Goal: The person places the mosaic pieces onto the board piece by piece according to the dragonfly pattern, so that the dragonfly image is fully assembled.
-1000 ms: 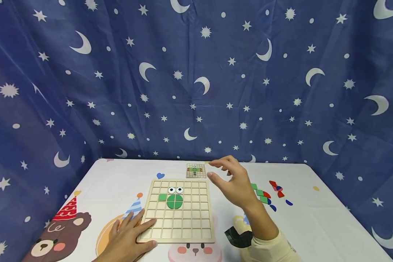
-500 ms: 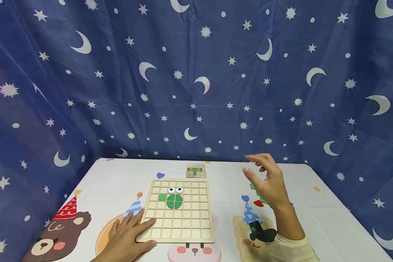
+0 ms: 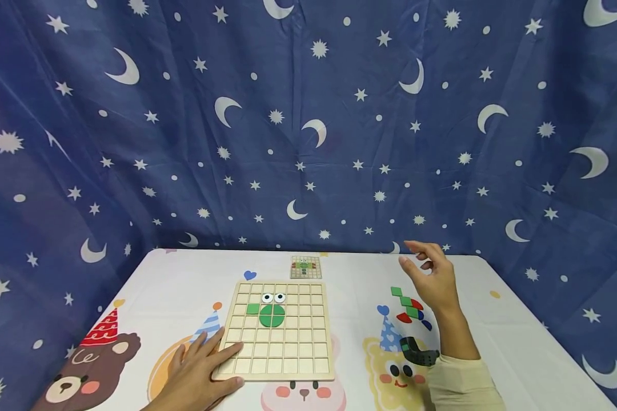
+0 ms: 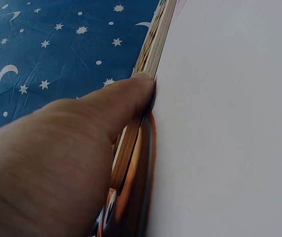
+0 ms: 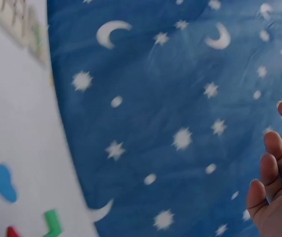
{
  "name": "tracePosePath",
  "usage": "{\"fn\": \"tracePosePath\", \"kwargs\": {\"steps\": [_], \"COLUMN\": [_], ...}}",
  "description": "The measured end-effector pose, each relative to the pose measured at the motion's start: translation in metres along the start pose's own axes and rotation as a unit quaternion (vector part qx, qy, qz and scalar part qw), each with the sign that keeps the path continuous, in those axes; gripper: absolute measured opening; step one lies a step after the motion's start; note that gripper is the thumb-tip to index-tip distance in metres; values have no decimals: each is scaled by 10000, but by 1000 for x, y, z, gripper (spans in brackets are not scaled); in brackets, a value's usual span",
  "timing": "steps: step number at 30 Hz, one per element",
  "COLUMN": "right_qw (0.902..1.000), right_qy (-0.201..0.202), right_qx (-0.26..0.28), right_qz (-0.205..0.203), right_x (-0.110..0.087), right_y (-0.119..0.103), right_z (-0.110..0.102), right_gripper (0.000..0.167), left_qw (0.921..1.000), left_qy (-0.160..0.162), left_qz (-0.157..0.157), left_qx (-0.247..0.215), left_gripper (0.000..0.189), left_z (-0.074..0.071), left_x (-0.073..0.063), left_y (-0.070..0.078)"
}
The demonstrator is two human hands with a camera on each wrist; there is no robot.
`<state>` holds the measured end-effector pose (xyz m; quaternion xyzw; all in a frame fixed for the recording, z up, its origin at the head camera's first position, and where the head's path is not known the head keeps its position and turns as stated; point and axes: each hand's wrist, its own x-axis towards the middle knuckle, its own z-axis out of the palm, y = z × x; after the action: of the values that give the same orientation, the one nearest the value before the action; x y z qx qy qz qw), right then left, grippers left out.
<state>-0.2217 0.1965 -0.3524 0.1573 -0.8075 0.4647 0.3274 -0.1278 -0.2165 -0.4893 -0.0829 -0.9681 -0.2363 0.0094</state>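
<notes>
A wooden grid board (image 3: 298, 365) lies on the table in the head view. On it sit two eye pieces (image 3: 267, 298), a green disc made of quarter pieces (image 3: 265, 321) and a green square tile (image 3: 253, 309). My left hand (image 3: 197, 365) rests with spread fingers on the board's near left corner; the left wrist view shows the thumb (image 4: 126, 96) against its edge. Raised over the table's right side, my right hand (image 3: 434, 279) has thumb and fingers apart, holding nothing visible. Below and left of it lie loose green tiles (image 3: 412, 312), red pieces (image 3: 404, 318) and blue pieces (image 3: 427, 325).
Behind the board lies a small pattern card (image 3: 305, 274) picturing a similar figure. A white cloth (image 3: 355, 319) with printed cartoon animals covers the table. At its far edge hangs a blue curtain (image 3: 339, 142) with moons and stars. A black wrist mount (image 3: 419, 351) sits on the right wrist.
My right hand has moved right, from beside the board to above the loose pieces, its thumb and fingers still apart. The left hand has stayed on the board.
</notes>
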Motion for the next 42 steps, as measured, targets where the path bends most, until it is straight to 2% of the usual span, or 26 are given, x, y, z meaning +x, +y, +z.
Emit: {"fn": "tracePosePath", "kwargs": {"steps": [7,14,20,24,31,38,42], "right_qw": [9915,9831,9658,9560,9432,9177,9118], "right_qy": [-300,-512,-899,-1158,-1737,-2125,-2202], "right_qx": [-275,-485,-528,-724,-1467,-2059,-2312], "right_qz": [1239,1692,2375,2596,2424,2651,2583], "right_x": [-2,-11,-17,-21,-30,-32,-33], "right_y": [90,127,144,152,163,166,164], "right_z": [12,23,28,29,28,31,34], "right_gripper": [38,45,49,49,52,62,55], "left_qw": [10000,9999,9999,9999,10000,10000,10000], "left_qy": [45,113,126,99,72,58,55], "left_qz": [47,70,83,63,48,16,-8], "left_qx": [25,46,48,47,8,10,4], "left_gripper": [67,67,68,67,67,67,67], "left_z": [-1,-1,-1,-1,1,2,1], "left_x": [0,-1,-1,-1,1,1,1], "left_y": [-1,-1,-2,-2,-1,0,-1]}}
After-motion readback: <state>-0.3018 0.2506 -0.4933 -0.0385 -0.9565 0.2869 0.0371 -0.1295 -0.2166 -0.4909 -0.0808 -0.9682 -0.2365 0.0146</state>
